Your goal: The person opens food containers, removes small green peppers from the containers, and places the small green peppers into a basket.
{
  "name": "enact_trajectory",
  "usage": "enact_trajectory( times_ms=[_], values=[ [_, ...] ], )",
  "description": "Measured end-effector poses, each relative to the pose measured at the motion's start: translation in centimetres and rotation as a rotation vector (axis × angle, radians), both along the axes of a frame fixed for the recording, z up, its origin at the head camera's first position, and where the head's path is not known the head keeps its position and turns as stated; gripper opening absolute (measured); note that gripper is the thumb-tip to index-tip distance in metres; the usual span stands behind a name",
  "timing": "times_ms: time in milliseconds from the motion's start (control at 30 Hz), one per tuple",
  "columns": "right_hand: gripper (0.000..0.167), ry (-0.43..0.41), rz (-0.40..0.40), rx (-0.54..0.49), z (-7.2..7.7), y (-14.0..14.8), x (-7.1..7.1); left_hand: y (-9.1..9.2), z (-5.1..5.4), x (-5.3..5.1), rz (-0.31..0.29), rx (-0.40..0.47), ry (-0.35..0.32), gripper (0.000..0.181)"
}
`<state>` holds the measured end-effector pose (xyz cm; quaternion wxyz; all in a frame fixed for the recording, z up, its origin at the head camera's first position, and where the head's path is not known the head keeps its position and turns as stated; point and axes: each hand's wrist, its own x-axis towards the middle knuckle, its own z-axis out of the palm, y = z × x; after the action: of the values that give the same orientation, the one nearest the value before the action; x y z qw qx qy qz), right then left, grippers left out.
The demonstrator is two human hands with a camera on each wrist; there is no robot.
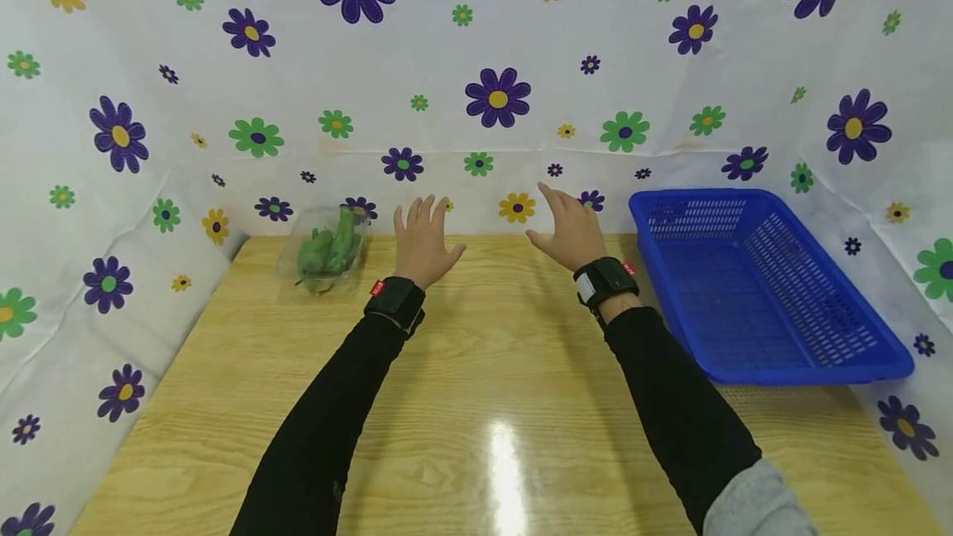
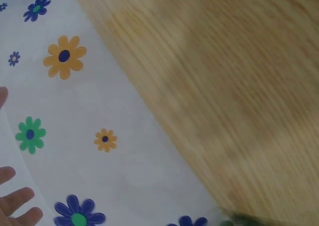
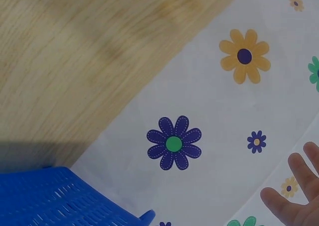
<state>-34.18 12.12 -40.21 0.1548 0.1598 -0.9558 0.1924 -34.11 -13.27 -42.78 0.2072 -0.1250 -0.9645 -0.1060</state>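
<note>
Both hands are held up over the far part of the wooden table, apart from each other and holding nothing. The left hand has its fingers spread, to the right of a clear plastic container with green peppers in it. In the left wrist view only some fingertips show at the left edge. The right hand is near the left side of a blue plastic basket, its thumb and fingers apart. A few of its fingers appear at the lower right of the right wrist view.
The wooden table meets a white flower-print cloth that hangs behind it and along both sides. The basket takes up the table's right side, its slotted walls rising above the tabletop. The container stands at the far left.
</note>
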Motion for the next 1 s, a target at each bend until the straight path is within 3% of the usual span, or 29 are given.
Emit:
enact_trajectory(
  times_ms=[167, 200, 267, 367, 433, 500, 667, 800, 1000],
  values=[
    [0.073, -0.012, 0.025, -0.039, -0.8, 0.4, 0.4, -3.7, -0.9, -0.4, 0.066, 0.003, -0.030, 0.074],
    [0.072, -0.015, 0.029, -0.046, -0.9, 0.5, 0.4, -5.1, -2.0, -1.1, 0.078, 0.009, -0.024, 0.075],
    [0.071, -0.015, 0.037, -0.059, -1.1, 0.6, 0.5, -8.4, -5.1, -3.4, 0.114, 0.001, -0.026, 0.082],
    [0.069, 0.004, 0.044, -0.061, -1.4, 0.9, 0.5, -11.2, -6.0, -4.2, 0.153, 0.023, -0.086, 0.084],
    [0.068, 0.013, 0.051, -0.064, -1.6, 1.0, 0.5, -12.2, -5.2, -3.6, 0.188, 0.011, -0.162, 0.086],
    [0.069, 0.017, 0.058, -0.062, -1.8, 1.0, 0.5, -12.0, -2.8, -1.5, 0.218, 0.022, -0.244, 0.082],
    [0.068, 0.025, 0.072, -0.062, -2.4, 0.6, 0.6, -14.4, -3.8, -0.6, 0.261, -0.035, -0.324, 0.090],
    [0.067, 0.035, 0.079, -0.057, -2.7, 0.5, 0.7, -15.5, -4.6, -0.4, 0.227, -0.021, -0.354, 0.090],
    [0.068, 0.013, 0.070, -0.059, -2.9, 0.6, 0.9, -15.5, -4.4, 0.1, 0.165, -0.025, -0.338, 0.084]
  ],
)
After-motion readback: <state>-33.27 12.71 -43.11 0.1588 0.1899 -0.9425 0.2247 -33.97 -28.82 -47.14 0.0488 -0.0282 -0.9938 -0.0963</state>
